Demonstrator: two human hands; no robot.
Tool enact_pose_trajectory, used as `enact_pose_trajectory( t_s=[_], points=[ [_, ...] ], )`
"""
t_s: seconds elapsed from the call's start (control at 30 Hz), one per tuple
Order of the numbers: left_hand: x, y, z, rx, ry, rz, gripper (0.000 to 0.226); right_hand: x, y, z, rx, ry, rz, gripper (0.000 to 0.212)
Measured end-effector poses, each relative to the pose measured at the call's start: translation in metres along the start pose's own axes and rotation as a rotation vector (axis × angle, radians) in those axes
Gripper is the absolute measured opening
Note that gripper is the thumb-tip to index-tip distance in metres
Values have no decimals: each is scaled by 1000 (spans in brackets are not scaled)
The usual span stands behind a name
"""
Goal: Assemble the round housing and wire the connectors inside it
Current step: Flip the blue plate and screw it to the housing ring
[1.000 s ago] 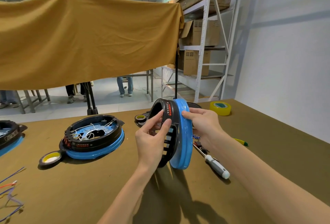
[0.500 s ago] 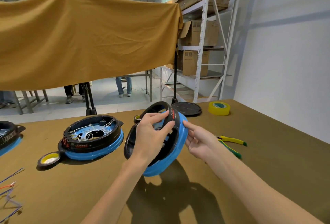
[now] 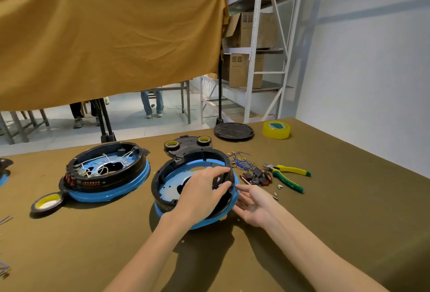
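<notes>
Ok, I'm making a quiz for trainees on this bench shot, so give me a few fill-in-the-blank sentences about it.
1. The left hand grips the black ring of the housing whose base plate is coloured ____.
2. The pliers have yellow and ____ handles.
3. The other housing, to the left, holds ____ wires inside.
4. The right hand is ____, touching the blue rim.

Missing words: blue; green; white; open
</notes>
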State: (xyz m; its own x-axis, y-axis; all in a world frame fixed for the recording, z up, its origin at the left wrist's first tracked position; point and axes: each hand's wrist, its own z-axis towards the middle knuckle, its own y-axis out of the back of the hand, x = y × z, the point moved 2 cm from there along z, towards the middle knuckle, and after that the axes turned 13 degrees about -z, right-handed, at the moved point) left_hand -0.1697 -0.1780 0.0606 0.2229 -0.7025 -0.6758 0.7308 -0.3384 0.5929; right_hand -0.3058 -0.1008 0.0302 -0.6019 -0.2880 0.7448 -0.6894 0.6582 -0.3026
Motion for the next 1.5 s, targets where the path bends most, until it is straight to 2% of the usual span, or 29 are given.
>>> enact_pose_trajectory(
  t_s=[0.2, 0.5, 0.73, 0.93, 1.23, 1.37, 1.5],
  points=[
    [-3, 15, 10, 71, -32, 43, 46, -4, -7, -1, 74, 22, 129, 70],
    [-2, 50, 16, 85, -28, -14, 39, 1, -21, -1, 216, 42, 154, 58],
    [-8, 49, 4, -75, -21, 144, 46, 4, -28, -5, 263, 98, 122, 48],
    [-13, 42, -8, -147, -55, 84, 66, 10, -39, -9, 238, 176, 9, 41],
    [-9, 42, -19, -119, -67, 51, 65, 10, -36, -19, 186, 213, -96, 33],
    [-12, 42, -22, -121, -79, 126, 84, 17, -34, -28, 199, 233, -112, 34],
    [-20, 44, -20, -163, -86, 236, 109, 32, -42, -45, 173, 357, -184, 25]
  ],
)
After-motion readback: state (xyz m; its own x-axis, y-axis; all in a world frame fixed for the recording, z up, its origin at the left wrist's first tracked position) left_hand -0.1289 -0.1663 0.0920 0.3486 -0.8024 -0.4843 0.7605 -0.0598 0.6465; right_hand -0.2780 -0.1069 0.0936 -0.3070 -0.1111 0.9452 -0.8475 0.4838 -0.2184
